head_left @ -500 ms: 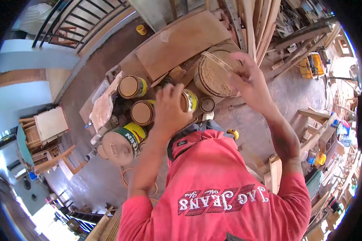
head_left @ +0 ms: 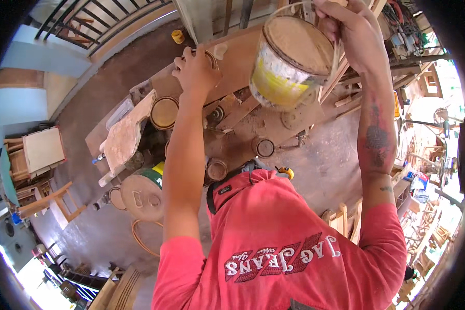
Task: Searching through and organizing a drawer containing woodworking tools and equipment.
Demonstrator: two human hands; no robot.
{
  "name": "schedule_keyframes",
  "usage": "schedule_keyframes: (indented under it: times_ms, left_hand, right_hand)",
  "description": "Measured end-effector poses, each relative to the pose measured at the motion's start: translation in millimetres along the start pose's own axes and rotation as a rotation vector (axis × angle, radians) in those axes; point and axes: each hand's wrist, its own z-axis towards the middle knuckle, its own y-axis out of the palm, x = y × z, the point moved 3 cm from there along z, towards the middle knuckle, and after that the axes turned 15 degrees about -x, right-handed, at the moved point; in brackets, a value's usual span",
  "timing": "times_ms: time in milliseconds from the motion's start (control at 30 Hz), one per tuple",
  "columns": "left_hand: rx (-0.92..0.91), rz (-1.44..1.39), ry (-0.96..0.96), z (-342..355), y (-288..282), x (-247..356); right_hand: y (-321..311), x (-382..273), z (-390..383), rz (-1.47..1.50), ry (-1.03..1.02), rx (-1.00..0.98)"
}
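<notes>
Big yellow-white can [head_left: 289, 64] is hoisted up by its wire handle, right hand [head_left: 354, 36] in a closed grip on it, hanging over the messy tabletop [head_left: 243, 57]. Left hand [head_left: 196, 70] clamps a small tin [head_left: 210, 58]. I'd keep that can level and swing slow, or it'll slop.

Workshop under bright daylight, glaring white at lower left and far right. Brown concrete floor [head_left: 113, 77], dusty and stained. Black metal railing [head_left: 88, 20] along the top left, pale blue wall [head_left: 41, 54] below it. Wooden chairs [head_left: 41, 155] grouped at left. Stacked wooden frames and offcuts [head_left: 429, 227] crowded along the right side.
</notes>
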Motion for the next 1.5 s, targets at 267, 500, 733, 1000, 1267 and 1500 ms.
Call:
schedule_keyframes:
  times_ms: [267, 500, 733, 1000, 1267, 1500]
  left_hand:
    - [-0.116, -0.005, 0.062, 16, 41, -16]
    - [0.294, -0.096, 0.220, -11, 29, -1]
    - [-0.172, -0.339, 0.488, -87, 139, 14]
    - [-0.374, 0.229, 0.174, -73, 163, 2]
    - [-0.293, 0.342, 0.270, -59, 147, -20]
    - [-0.385, 0.162, 0.205, -60, 118, -22]
  right_hand:
    - [40, 104, 51, 0.082, 0.116, -0.155]
    - [57, 158, 100, -0.369, -0.200, -0.087]
    - [31, 138, 75, -0.322, -0.028, -0.219]
    - [-79, 341, -41, -1.046, 0.182, -0.270]
    - [-56, 344, -108, -0.937, 0.326, -0.283]
    - [-70, 355, -107, -0.853, 0.295, -0.225]
